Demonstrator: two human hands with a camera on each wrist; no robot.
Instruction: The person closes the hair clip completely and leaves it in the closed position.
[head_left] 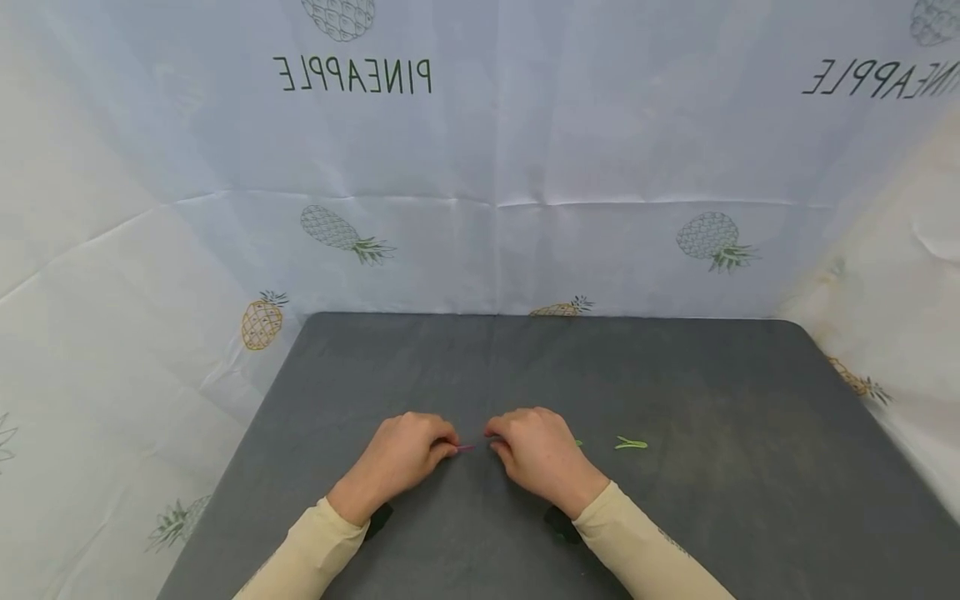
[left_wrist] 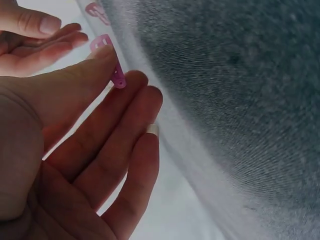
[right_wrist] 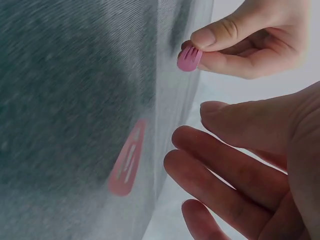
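My left hand (head_left: 411, 450) pinches a pink snap hair clip (left_wrist: 118, 75) between thumb and forefinger. Its rounded, slotted end (right_wrist: 188, 60) sticks out toward the right hand in the right wrist view. Facing it across a small gap, my right hand (head_left: 536, 450) has relaxed, slightly bent fingers with nothing between them. A salmon-pink snap clip (right_wrist: 128, 162) lies on the dark surface near the right hand's fingertips in that wrist view. Right of the right hand in the head view lies a bright green, V-shaped clip (head_left: 632, 443). Another green piece (head_left: 578, 442) is mostly hidden behind that hand.
Both hands are over a dark grey table (head_left: 720, 517) with rounded far corners. A pale curtain (head_left: 450, 150) printed with pineapples hangs behind it and along its sides. A small reddish shape (left_wrist: 97, 12) shows at the top of the left wrist view, its kind unclear.
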